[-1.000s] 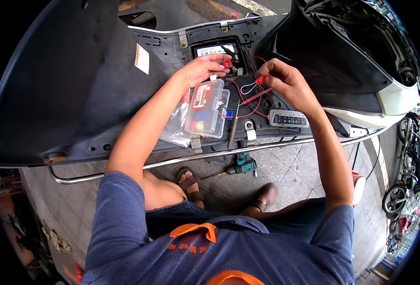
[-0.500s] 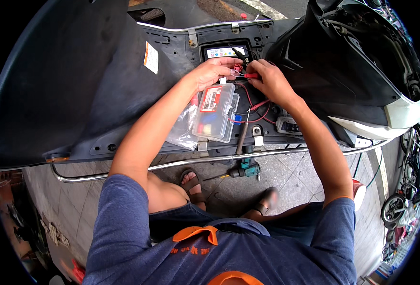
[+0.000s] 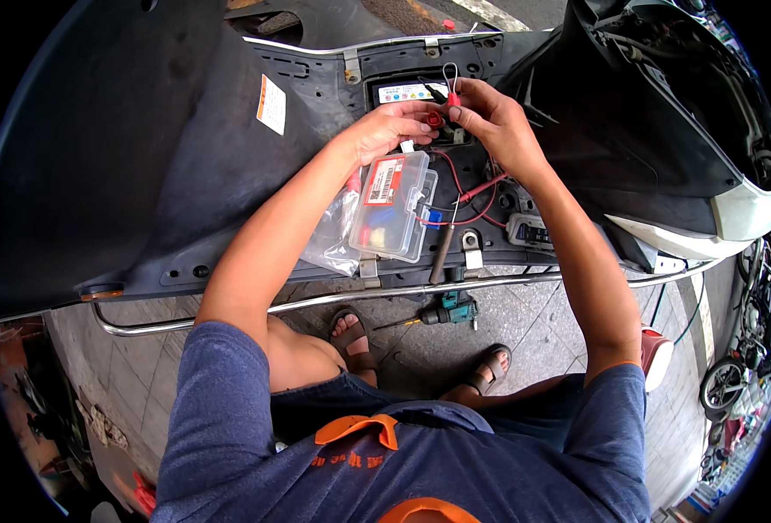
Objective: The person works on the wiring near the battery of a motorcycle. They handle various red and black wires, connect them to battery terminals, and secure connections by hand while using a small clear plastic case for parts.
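Over the battery (image 3: 407,92) in the scooter's floor, my two hands work close together. My right hand (image 3: 503,126) pinches a small red fitting (image 3: 453,100) with a thin pale wire loop (image 3: 451,75) standing up from it. Fingers and thumb of my left hand (image 3: 383,135) close on a small round red part (image 3: 435,119), just left of that fitting. Below my left hand lies a clear plastic case (image 3: 392,209) with a red-and-white label and coloured pieces inside. A black clip (image 3: 432,90) shows at the battery, partly behind my fingers.
A clear bag (image 3: 333,234) lies left of the case. To its right are red and black leads with a red probe (image 3: 483,188), a thin-shafted hand tool (image 3: 441,254) and a grey device (image 3: 527,231). A teal drill (image 3: 451,311) rests on the pavement beyond the chrome rail (image 3: 359,301).
My right hand has turned and lifted the red fitting, so its wire loop, which pointed left toward my left hand, now points up. My left hand stays nearly in place.
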Motion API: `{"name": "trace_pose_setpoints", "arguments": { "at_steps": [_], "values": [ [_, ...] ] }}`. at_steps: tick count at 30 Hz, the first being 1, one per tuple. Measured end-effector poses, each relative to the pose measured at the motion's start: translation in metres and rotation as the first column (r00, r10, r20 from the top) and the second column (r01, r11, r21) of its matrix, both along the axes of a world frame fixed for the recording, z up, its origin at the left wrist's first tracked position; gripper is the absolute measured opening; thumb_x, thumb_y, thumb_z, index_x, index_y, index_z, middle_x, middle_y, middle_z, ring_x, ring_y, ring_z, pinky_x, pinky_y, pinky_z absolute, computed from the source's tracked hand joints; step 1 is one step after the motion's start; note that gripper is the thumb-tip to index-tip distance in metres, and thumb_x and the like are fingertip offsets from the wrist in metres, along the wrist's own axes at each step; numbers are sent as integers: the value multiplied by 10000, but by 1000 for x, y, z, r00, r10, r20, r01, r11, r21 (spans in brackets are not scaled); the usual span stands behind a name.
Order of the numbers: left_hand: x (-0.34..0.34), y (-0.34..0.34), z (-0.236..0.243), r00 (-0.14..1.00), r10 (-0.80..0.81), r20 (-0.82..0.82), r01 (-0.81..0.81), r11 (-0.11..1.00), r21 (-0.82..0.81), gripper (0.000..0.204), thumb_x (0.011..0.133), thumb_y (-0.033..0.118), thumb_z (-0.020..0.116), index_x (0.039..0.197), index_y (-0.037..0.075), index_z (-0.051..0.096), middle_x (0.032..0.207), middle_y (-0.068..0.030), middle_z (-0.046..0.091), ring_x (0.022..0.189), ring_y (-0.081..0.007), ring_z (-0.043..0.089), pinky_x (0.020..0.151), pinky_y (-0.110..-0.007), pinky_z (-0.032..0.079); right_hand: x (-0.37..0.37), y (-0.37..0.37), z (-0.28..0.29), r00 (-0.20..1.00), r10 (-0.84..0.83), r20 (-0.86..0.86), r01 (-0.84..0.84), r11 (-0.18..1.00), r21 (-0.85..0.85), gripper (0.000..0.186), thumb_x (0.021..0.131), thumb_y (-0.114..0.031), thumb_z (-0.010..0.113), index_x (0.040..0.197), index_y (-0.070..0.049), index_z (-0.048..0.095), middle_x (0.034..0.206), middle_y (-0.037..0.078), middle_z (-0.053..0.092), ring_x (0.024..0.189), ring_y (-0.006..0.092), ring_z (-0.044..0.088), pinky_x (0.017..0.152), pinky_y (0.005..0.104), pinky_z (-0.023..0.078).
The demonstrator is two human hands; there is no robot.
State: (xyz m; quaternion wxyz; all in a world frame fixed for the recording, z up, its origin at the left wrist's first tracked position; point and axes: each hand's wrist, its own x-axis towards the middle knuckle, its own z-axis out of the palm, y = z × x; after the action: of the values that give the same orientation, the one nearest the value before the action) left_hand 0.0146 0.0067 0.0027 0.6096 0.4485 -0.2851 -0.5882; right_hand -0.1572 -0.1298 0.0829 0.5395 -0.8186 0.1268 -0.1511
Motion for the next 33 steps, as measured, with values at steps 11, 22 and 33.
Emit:
{"name": "trace_pose_setpoints", "arguments": {
  "at_steps": [11, 22, 33],
  "values": [
    [-4, -1, -3, 996, -24, 81, 30, 997, -73, 463, 857, 25, 664, 1311, 2, 575, 1182, -76, 648, 1083, -168, 620, 1005, -301, 468, -10, -4, -10, 1000, 0, -10, -2, 988, -154, 217, 927, -48, 653, 1139, -17, 617, 1014, 17, 614, 941, 104, 599, 848, 260, 481],
    [-4, -1, -3, 983, -25, 183, 35, 998, -50, 483, 850, 20, 682, 1319, -15, 570, 1198, -85, 655, 1104, -152, 614, 1025, -299, 456, -20, 1, -7, 999, -16, 45, 24, 980, -198, 175, 912, -103, 677, 1060, -16, 646, 997, 87, 615, 879, 194, 627, 789, 309, 496],
    [-5, -1, -1, 969, -28, 244, 42, 998, -51, 485, 865, 39, 669, 1332, -28, 555, 1240, -106, 645, 1125, -173, 616, 1031, -311, 458, -14, 1, -19, 998, -59, 28, 64, 978, -199, 197, 869, -86, 701, 1027, 2, 622, 909, 138, 658, 821, 234, 656, 758, 342, 505]
  ]
}}
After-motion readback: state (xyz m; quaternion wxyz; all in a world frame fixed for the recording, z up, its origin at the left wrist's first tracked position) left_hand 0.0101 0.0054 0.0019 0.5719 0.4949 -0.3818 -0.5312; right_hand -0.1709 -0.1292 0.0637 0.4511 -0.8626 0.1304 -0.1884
